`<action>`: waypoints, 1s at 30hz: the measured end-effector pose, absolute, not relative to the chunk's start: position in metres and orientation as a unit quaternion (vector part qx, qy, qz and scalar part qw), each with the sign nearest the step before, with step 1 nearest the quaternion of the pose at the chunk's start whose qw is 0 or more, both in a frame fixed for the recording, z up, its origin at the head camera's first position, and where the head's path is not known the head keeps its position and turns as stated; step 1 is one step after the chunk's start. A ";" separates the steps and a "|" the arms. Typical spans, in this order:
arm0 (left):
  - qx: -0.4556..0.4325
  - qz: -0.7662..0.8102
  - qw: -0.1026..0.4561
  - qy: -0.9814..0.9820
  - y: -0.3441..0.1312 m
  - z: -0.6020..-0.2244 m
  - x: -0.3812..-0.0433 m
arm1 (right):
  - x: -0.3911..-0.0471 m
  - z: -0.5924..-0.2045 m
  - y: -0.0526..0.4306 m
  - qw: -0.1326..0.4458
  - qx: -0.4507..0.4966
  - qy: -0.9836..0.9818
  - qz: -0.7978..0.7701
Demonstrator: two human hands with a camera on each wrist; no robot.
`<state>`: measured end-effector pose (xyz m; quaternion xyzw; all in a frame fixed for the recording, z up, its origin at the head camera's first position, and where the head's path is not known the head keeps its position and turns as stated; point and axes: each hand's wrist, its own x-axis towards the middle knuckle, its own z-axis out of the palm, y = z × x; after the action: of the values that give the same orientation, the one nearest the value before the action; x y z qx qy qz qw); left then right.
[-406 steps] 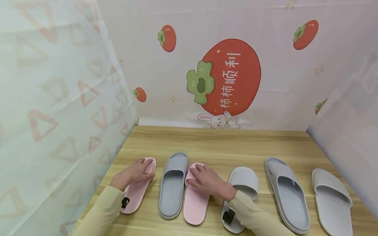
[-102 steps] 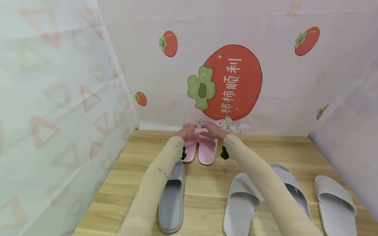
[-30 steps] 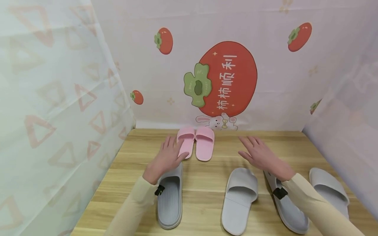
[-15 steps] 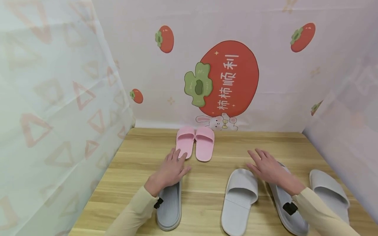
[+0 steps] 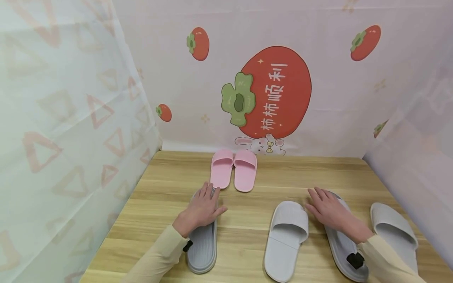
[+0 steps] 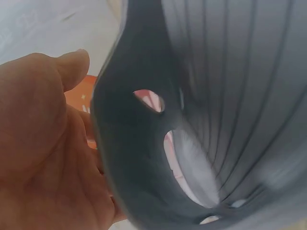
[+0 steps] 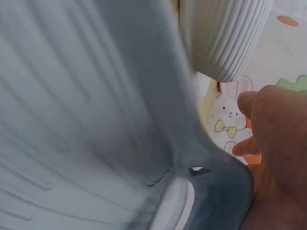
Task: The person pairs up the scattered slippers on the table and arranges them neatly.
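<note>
"Moved where, just now?"

"Drew back from the pink pair [image 5: 245, 177], then brought the left hand [image 5: 199, 208] over the left blue-grey slipper [image 5: 202, 251] and the right hand [image 5: 332, 214] over the right blue-grey slipper [image 5: 339, 247]. Left the pink pair side by side near the wall [image 5: 184, 78]."

"Took that to mean?"

"Probably finished with pink and turned to blue-grey, well apart with a pale slipper [image 5: 283, 243] between."

"Gripped anything?"

"Seemingly nothing, with fingers fairly straight. Couldn't tell resting from hovering."

"Saw poorly?"

"Lost both blue-grey toe ends mostly under hands in the head view. Found most fingertips hidden in the blurred wrist views. Missed the heel of the far pale slipper [image 5: 394, 228], cut off past the right sleeve [image 5: 385, 259]."
</note>
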<state>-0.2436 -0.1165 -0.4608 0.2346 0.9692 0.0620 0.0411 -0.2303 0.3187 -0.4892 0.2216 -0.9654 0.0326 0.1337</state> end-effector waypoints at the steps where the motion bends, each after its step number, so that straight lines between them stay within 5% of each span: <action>1: 0.234 0.060 0.044 0.970 -0.116 -0.462 -0.244 | -0.229 -0.490 0.320 0.134 0.219 -0.966 0.034; 12: 0.226 0.065 0.057 0.970 -0.112 -0.468 -0.246 | -0.211 -0.484 0.325 0.196 0.206 -0.958 0.040; 30: 0.228 0.063 0.092 0.967 -0.120 -0.467 -0.247 | -0.207 -0.482 0.341 0.076 0.162 -0.981 0.078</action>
<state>-0.2466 -0.1197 -0.4668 0.2281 0.9672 0.0626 0.0924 -0.2073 0.3413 -0.4822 0.1616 -0.9809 0.0781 0.0756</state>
